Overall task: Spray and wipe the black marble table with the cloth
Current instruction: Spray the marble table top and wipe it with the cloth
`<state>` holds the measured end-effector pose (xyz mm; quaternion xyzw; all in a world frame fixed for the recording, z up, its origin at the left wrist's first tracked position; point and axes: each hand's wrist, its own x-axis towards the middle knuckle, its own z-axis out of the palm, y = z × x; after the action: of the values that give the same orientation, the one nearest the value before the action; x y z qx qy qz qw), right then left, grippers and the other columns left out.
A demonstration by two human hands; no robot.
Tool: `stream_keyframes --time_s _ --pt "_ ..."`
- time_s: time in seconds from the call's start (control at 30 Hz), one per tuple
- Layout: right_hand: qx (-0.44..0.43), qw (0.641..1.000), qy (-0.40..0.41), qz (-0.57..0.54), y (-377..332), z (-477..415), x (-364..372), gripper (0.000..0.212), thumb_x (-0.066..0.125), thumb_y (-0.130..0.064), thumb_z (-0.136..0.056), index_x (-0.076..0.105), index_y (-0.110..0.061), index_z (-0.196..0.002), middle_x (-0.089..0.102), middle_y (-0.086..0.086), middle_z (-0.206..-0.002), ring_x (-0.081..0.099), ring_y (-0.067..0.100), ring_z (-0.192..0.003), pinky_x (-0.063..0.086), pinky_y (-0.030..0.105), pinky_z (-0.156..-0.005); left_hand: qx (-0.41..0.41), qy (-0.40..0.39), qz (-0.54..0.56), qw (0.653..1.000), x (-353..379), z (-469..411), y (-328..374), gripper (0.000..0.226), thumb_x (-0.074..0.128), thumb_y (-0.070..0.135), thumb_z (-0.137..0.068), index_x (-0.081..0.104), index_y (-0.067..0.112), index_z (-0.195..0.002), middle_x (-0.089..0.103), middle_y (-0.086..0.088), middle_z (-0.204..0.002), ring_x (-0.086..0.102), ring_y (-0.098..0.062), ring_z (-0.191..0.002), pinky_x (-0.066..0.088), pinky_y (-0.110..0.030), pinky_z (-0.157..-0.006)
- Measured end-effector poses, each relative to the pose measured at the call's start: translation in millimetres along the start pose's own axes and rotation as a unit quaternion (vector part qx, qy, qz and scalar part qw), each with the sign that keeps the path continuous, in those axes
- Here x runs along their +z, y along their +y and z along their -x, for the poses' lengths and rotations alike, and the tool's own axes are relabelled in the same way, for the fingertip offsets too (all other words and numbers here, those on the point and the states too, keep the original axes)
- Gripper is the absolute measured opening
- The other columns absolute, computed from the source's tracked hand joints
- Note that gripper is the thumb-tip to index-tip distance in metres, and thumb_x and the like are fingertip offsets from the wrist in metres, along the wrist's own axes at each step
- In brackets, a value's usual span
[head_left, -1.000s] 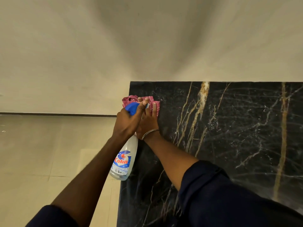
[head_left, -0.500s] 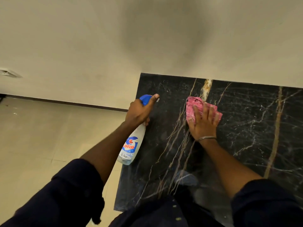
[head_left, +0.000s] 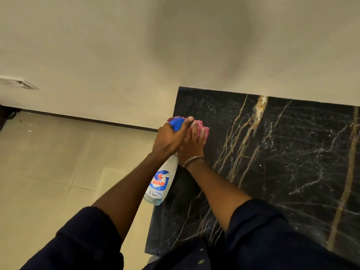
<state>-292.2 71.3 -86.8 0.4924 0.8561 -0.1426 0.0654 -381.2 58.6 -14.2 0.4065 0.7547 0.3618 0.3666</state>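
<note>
Cloth (head_left: pixel 202 131): pink, bunched; lies flat on the surface near its left edge, toward the far corner, partly hidden behind the bottle's head.
Right hand (head_left: pixel 191 147): palm down on the cloth, fingers spread flat, pressing rather than clasping; thin metal bangle (head_left: pixel 192 160) at the wrist.
Spray bottle (head_left: pixel 160 184): clear body, blue trigger head, blue-and-red "Colin" label; tilted, base hanging just over the left edge.
Left hand (head_left: pixel 168 140): grip closed round the bottle's neck, forefinger stretched over the head.
Surface (head_left: pixel 282 162): black marble, gold and white veins, set against a cream wall (head_left: pixel 175 45).
Floor (head_left: pixel 39 162): pale tiles, left.
</note>
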Motion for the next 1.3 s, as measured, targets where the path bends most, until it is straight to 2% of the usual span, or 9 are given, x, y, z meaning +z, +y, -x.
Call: stream_keyframes --time_s 0.1,0.23,0.37,0.47,0.6,0.77,0.93,1.13,1.3 --pt "-0.022 0.999 -0.011 0.021 -16.9 -2.4 -2.7 0.07 0.033 -0.049 -0.102 0.003 -0.015 -0.156 0.003 0.017 -0.162 -0.005 0.04 -0.149 -0.007 0.059 -0.115 0.001 0.006 -0.003 1.0 -4.7 2.0 1.8 0.043 0.048 0.055 -0.094 0.063 0.015 -0.101 0.061 0.009 -0.072 0.059 -0.009 -0.062 0.043 -0.008 -0.058" --pt "-0.057 0.998 0.008 0.015 -1.7 1.4 4.1 0.071 0.044 -0.056 -0.094 0.024 -0.019 -0.152 0.02 0.015 -0.159 0.01 0.04 -0.148 0.006 0.061 -0.118 0.001 0.003 -0.012 1.0 -8.4 5.4 3.8 0.037 0.048 0.052 -0.096 0.061 0.017 -0.094 0.058 0.007 -0.067 0.056 -0.009 -0.06 0.043 -0.012 -0.06" --pt "-0.028 0.999 0.025 0.005 50.0 23.8 13.3 0.074 0.035 -0.055 -0.094 0.002 -0.028 -0.154 0.002 0.012 -0.163 -0.001 0.037 -0.149 0.004 0.062 -0.117 0.023 -0.01 -0.034 0.999 -0.7 14.0 11.2 0.034 0.047 0.054 -0.096 0.058 0.024 -0.082 0.056 0.004 -0.065 0.052 -0.009 -0.059 0.042 -0.018 -0.062" --pt "0.039 0.998 0.043 -0.005 104.5 51.8 12.8 0.066 0.028 -0.052 -0.097 0.005 -0.033 -0.156 0.001 0.012 -0.164 -0.003 0.038 -0.149 -0.001 0.062 -0.117 0.029 -0.02 -0.049 0.998 10.7 19.9 19.2 0.034 0.046 0.055 -0.096 0.059 0.024 -0.089 0.056 0.005 -0.066 0.053 -0.007 -0.058 0.041 -0.016 -0.059" --pt "0.144 0.987 0.063 -0.018 183.2 97.7 8.6 0.065 0.018 -0.053 -0.093 0.015 -0.031 -0.155 0.008 0.014 -0.163 0.003 0.04 -0.149 0.004 0.064 -0.116 0.031 -0.047 -0.049 0.997 25.9 25.7 26.9 0.048 0.044 0.059 -0.094 0.062 0.015 -0.1 0.059 0.002 -0.072 0.055 -0.01 -0.063 0.043 -0.019 -0.063" --pt "0.229 0.969 0.089 -0.035 231.1 131.0 7.1 0.075 0.008 -0.061 -0.088 0.015 -0.029 -0.155 0.002 0.013 -0.163 -0.001 0.038 -0.149 -0.001 0.062 -0.117 0.047 -0.068 -0.028 0.996 33.9 33.6 29.9 0.04 0.044 0.058 -0.094 0.059 0.021 -0.091 0.059 0.001 -0.071 0.056 -0.012 -0.062 0.047 -0.023 -0.066" --pt "0.254 0.965 0.064 -0.033 190.5 110.4 9.7 0.077 0.004 -0.06 -0.087 0.007 -0.026 -0.156 -0.007 0.018 -0.162 -0.009 0.043 -0.147 -0.004 0.065 -0.115 0.04 -0.062 -0.032 0.997 29.6 40.1 26.8 0.044 0.044 0.061 -0.092 0.06 0.02 -0.093 0.061 -0.001 -0.071 0.056 -0.012 -0.06 0.048 -0.022 -0.065" --pt "0.089 0.993 0.077 -0.02 73.9 72.4 24.1 0.071 0.025 -0.055 -0.094 0.003 -0.027 -0.156 -0.004 0.018 -0.162 -0.005 0.045 -0.147 0.0 0.065 -0.115 0.034 -0.036 -0.023 0.999 11.8 51.4 18.8 0.031 0.047 0.055 -0.094 0.055 0.03 -0.079 0.055 0.005 -0.063 0.052 -0.006 -0.053 0.044 -0.015 -0.057" --pt "-0.001 0.997 0.069 -0.024 2.3 53.3 34.3 0.081 0.051 -0.053 -0.087 0.008 -0.024 -0.149 0.017 0.018 -0.159 0.012 0.043 -0.147 0.012 0.066 -0.113 0.005 -0.011 -0.017 1.0 -7.4 55.5 7.3 0.041 0.047 0.057 -0.093 0.061 0.019 -0.086 0.059 0.003 -0.065 0.055 -0.009 -0.058 0.045 -0.018 -0.061"
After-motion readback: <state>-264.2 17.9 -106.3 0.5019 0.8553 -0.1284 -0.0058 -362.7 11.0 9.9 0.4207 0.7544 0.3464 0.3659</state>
